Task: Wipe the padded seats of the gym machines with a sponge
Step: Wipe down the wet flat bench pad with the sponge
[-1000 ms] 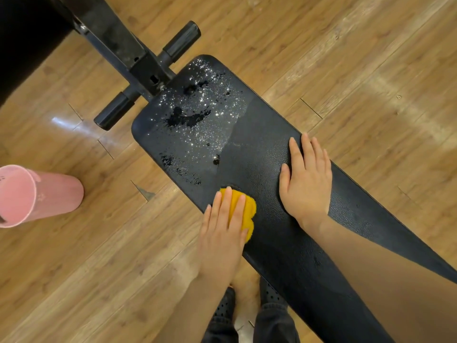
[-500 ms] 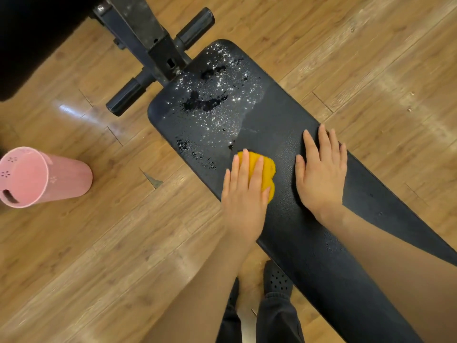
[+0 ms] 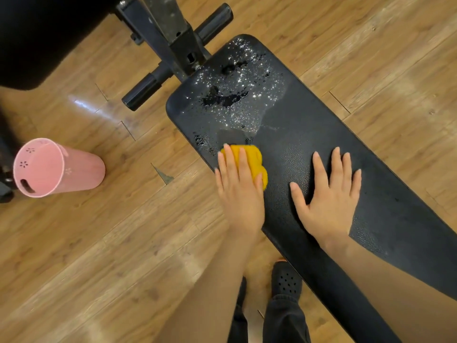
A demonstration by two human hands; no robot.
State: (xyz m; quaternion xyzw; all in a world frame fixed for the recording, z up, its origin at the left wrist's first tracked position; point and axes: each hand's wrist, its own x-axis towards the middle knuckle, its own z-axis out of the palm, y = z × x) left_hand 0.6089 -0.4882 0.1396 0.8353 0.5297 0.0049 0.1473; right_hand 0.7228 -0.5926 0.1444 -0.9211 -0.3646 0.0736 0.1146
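Note:
A long black padded bench seat (image 3: 309, 125) runs diagonally from upper middle to lower right. Its far end glistens with water droplets and dark wet patches (image 3: 230, 95). A yellow sponge (image 3: 254, 159) lies on the seat near its left edge, just below the wet area. My left hand (image 3: 238, 191) presses flat on the sponge with straight fingers, covering most of it. My right hand (image 3: 326, 196) rests flat on the seat to the right of the sponge, fingers spread.
A pink plastic bucket (image 3: 57, 167) stands on the wooden floor at the left. The bench's black metal frame (image 3: 173, 38) with two foam rollers sits beyond the seat's far end. A dark padded shape fills the top left corner. My feet stand below the seat.
My left hand has slid the sponge up along the seat's left side to the edge of the wet area. The right hand has stayed flat on the seat.

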